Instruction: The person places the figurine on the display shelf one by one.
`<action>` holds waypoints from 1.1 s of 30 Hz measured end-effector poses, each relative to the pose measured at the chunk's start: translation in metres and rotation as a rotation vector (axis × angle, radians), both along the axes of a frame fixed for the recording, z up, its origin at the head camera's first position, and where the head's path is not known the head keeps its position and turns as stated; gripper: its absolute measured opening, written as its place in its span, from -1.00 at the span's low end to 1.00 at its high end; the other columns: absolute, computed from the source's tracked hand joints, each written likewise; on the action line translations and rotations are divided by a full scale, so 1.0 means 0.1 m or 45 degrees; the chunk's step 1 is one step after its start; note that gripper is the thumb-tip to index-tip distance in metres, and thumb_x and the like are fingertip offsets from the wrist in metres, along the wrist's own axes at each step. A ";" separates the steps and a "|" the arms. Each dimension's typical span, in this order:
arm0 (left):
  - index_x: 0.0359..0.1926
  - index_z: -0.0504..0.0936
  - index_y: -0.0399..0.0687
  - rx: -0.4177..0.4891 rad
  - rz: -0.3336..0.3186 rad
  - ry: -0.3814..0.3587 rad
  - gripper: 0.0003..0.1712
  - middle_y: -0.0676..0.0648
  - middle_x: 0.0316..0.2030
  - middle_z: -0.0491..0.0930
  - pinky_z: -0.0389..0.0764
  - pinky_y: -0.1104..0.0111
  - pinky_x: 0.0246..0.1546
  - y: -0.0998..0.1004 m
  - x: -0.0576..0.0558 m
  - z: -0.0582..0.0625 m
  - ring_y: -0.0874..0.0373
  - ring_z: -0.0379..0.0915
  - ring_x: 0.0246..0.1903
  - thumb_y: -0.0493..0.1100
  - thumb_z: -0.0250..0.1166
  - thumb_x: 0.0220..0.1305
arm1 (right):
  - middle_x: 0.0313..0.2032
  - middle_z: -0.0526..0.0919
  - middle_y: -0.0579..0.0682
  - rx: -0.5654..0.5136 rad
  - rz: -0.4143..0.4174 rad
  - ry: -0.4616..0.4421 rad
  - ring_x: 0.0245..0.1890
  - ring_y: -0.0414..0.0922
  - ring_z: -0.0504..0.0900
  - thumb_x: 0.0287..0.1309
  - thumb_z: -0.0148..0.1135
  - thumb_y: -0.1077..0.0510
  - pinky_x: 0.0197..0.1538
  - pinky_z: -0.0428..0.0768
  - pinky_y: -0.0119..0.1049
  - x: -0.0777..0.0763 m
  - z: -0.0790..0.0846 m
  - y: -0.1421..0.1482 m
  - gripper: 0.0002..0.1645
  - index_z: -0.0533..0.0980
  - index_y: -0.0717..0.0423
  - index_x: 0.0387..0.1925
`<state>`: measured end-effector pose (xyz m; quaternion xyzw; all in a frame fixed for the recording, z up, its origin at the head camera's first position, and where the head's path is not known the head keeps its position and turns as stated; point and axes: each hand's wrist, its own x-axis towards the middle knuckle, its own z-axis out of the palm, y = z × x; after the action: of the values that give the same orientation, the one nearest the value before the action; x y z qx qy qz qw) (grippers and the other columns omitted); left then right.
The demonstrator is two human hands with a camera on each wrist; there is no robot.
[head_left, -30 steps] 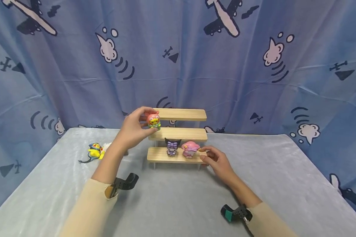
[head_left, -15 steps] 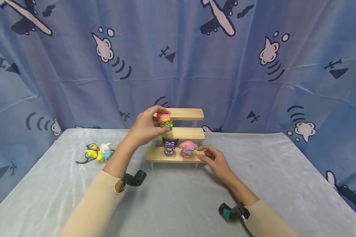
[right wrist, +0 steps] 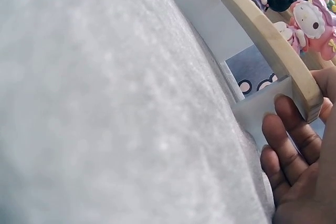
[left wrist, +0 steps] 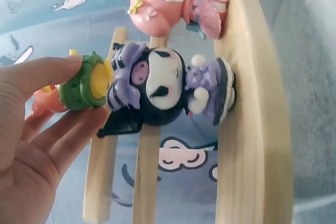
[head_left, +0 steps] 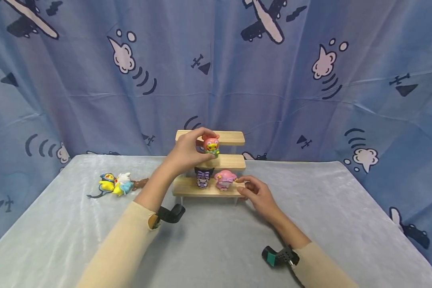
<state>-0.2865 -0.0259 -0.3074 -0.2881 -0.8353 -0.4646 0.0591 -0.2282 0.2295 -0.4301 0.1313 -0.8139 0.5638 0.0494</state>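
My left hand (head_left: 186, 153) holds a small figurine (head_left: 211, 145) with a pink hood, yellow face and green lower part between thumb and fingers. It is in front of the middle tier of a three-tier wooden display stand (head_left: 184, 190). In the left wrist view the figurine's green base (left wrist: 79, 90) shows between thumb and fingertips. On the bottom tier stand a black-and-purple figurine (head_left: 203, 179) and a pink-hooded figurine (head_left: 225, 180). My right hand (head_left: 258, 196) grips the bottom tier's right end, its thumb above and curled fingers (right wrist: 286, 140) beside the support below.
Left of the stand, a yellow figurine with a blue cap (head_left: 107, 183), a white-and-blue one (head_left: 123, 184) and a brown one (head_left: 140, 183) lie on the pale cloth-covered table (head_left: 209, 244). A blue patterned curtain (head_left: 273, 100) hangs behind.
My left hand has carried the pink-hooded yellow-faced figurine rightward along the stand, uncovering the figurines lying at the left. My right hand keeps its grip on the bottom tier's end.
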 end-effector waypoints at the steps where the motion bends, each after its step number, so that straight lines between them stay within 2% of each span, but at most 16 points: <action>1: 0.17 0.58 -0.04 -0.001 -0.010 -0.001 -0.39 -0.08 0.12 0.61 0.75 0.24 -0.06 0.01 0.00 0.00 -0.03 0.68 0.02 -0.34 0.53 0.08 | -0.45 0.63 -0.07 -0.001 0.002 0.000 -0.42 -0.30 0.62 0.37 0.22 0.25 -0.25 0.70 -0.34 0.00 0.00 0.00 -0.67 0.52 0.31 0.10; 5: 0.17 0.57 -0.05 -0.002 -0.065 -0.008 -0.39 -0.10 0.11 0.61 0.75 0.28 -0.08 0.06 -0.02 -0.01 -0.03 0.68 0.04 -0.37 0.52 0.07 | -0.43 0.63 0.00 -0.002 0.004 -0.001 -0.43 -0.29 0.63 0.38 0.21 0.24 -0.25 0.71 -0.34 -0.01 0.01 -0.02 -0.68 0.52 0.30 0.10; 12: 0.18 0.57 -0.05 0.046 -0.119 -0.094 -0.39 -0.09 0.13 0.60 0.74 0.30 -0.04 0.19 -0.02 -0.06 -0.04 0.65 0.10 -0.39 0.49 0.08 | -0.46 0.63 -0.09 -0.001 0.009 0.002 -0.43 -0.31 0.64 0.38 0.20 0.24 -0.25 0.72 -0.33 -0.02 0.00 -0.01 -0.68 0.52 0.32 0.09; 18: 0.18 0.55 -0.09 0.073 -0.175 -0.090 -0.40 -0.10 0.17 0.59 0.72 0.23 0.04 0.29 -0.02 -0.04 -0.05 0.64 0.13 -0.42 0.47 0.10 | -0.40 0.65 0.09 -0.010 0.012 -0.014 -0.40 -0.30 0.64 0.39 0.19 0.24 -0.24 0.73 -0.31 0.00 0.02 -0.01 -0.67 0.51 0.33 0.10; 21: 0.16 0.56 -0.12 0.081 -0.197 -0.087 -0.40 -0.12 0.16 0.59 0.71 0.22 0.05 0.31 -0.03 -0.04 -0.06 0.65 0.12 -0.45 0.47 0.08 | -0.38 0.66 0.11 -0.014 0.011 -0.029 -0.39 -0.30 0.64 0.39 0.19 0.23 -0.23 0.74 -0.30 0.00 0.02 -0.02 -0.67 0.51 0.30 0.10; 29: 0.15 0.58 -0.11 0.085 -0.188 -0.096 -0.40 -0.11 0.14 0.59 0.72 0.23 0.03 0.36 -0.05 -0.02 -0.03 0.67 0.06 -0.44 0.49 0.05 | -0.42 0.63 0.10 -0.016 0.009 -0.027 -0.41 -0.29 0.63 0.39 0.19 0.22 -0.24 0.73 -0.30 0.00 0.02 -0.02 -0.68 0.52 0.29 0.10; 33: 0.13 0.59 -0.10 0.048 -0.177 -0.095 -0.38 -0.12 0.12 0.62 0.71 0.20 0.04 0.36 -0.09 -0.04 -0.01 0.68 0.03 -0.44 0.51 0.01 | -0.40 0.64 0.10 -0.017 0.002 -0.032 -0.39 -0.28 0.64 0.39 0.19 0.23 -0.23 0.73 -0.31 0.01 0.02 -0.02 -0.68 0.51 0.29 0.10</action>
<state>-0.2955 0.0103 -0.3114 -0.3268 -0.8058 -0.4938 0.0009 -0.2274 0.2275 -0.4282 0.1247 -0.8105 0.5710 0.0397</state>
